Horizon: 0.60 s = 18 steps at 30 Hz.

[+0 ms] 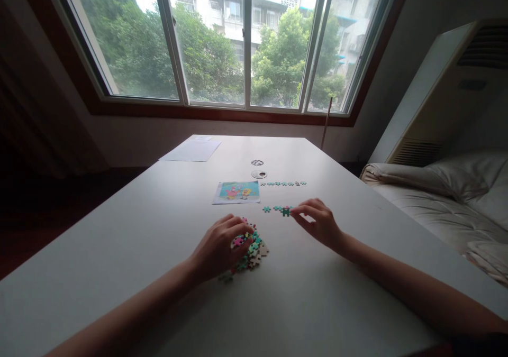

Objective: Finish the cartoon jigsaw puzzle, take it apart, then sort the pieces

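A heap of small puzzle pieces [256, 252], mostly green with some pink and beige, lies on the white table. My left hand [223, 245] rests over the heap's left side, its fingers curved and thumb apart, with no piece visibly gripped. To the right, my right hand [320, 223] pinches a dark green puzzle piece [286, 212] between thumb and fingertips. That piece is just above a short row of green pieces [266, 209], partly covering it. Behind the heap lies a picture sheet [237, 192] showing pink and yellow cartoon figures on blue.
Another row of puzzle pieces [283, 184] runs to the right of the picture sheet. Two round flat discs [259, 174] lie farther back on the table [130, 251]. White paper [190, 149] is at the far left corner. A sofa [420, 198] stands along the right side.
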Each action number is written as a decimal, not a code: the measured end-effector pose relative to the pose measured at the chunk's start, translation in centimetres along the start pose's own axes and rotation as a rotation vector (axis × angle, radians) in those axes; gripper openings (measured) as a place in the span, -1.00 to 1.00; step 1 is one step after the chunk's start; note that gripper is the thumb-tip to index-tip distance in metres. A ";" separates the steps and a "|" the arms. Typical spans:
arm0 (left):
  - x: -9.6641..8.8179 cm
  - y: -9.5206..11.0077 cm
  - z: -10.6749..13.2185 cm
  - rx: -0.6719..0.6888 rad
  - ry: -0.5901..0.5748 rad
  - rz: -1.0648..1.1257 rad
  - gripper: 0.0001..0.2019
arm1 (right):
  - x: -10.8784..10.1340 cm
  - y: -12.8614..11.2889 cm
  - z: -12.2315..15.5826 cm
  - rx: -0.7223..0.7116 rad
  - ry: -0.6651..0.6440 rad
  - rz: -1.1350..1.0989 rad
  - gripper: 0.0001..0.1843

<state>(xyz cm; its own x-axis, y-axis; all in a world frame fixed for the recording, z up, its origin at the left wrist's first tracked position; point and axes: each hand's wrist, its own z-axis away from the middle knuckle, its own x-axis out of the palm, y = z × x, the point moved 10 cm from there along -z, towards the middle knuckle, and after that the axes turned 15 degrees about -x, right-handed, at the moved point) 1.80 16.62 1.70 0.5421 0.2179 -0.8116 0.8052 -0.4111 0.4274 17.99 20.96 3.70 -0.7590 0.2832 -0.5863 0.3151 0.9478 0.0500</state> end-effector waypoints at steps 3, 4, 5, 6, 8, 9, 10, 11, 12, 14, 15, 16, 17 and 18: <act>0.7 0.7 0.3 0.060 -0.073 -0.025 -0.87 | -1.4 1.0 -0.1 -0.016 0.023 0.086 -0.93; 1.1 1.0 0.5 0.079 -0.092 -0.040 -0.86 | -1.8 1.2 -0.1 -0.017 0.031 0.103 -0.92; 1.5 1.3 0.7 0.094 -0.108 -0.057 -0.84 | -2.0 1.4 -0.1 -0.017 0.038 0.116 -0.92; 1.9 1.6 0.9 0.103 -0.122 -0.078 -0.81 | -2.2 1.5 -0.1 -0.016 0.040 0.125 -0.92; 2.7 2.0 1.3 0.106 -0.147 -0.120 -0.74 | -2.4 1.5 -0.2 -0.016 0.040 0.133 -0.92; 3.1 2.1 1.4 0.104 -0.163 -0.138 -0.72 | -2.4 1.4 -0.2 -0.018 0.040 0.134 -0.92; 3.4 2.2 1.5 0.101 -0.177 -0.153 -0.72 | -2.5 1.4 -0.2 -0.020 0.042 0.133 -0.92; 3.6 2.3 1.5 0.098 -0.185 -0.165 -0.73 | -2.5 1.4 -0.2 -0.021 0.045 0.131 -0.92; 3.8 2.5 1.6 0.100 -0.187 -0.173 -0.74 | -2.6 1.4 -0.1 -0.021 0.048 0.128 -0.92; 3.9 2.7 1.6 0.111 -0.181 -0.182 -0.74 | -2.7 1.4 -0.1 -0.018 0.055 0.123 -0.92; 3.9 2.8 1.6 0.120 -0.176 -0.185 -0.73 | -2.8 1.5 -0.1 -0.014 0.056 0.120 -0.92; 3.9 2.9 1.6 0.129 -0.172 -0.187 -0.73 | -2.8 1.5 -0.1 -0.010 0.058 0.119 -0.93; 3.9 3.0 1.6 0.138 -0.172 -0.191 -0.73 | -2.8 1.6 -0.1 -0.007 0.060 0.119 -0.93; 3.9 3.0 1.6 0.145 -0.174 -0.197 -0.73 | -2.8 1.6 0.0 -0.003 0.061 0.119 -0.93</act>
<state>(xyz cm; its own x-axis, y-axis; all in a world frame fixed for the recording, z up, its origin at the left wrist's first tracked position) 6.00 14.82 -0.84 0.3199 0.1564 -0.9345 0.8411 -0.5010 0.2040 20.63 21.66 5.49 -0.7497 0.4021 -0.5256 0.4036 0.9073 0.1184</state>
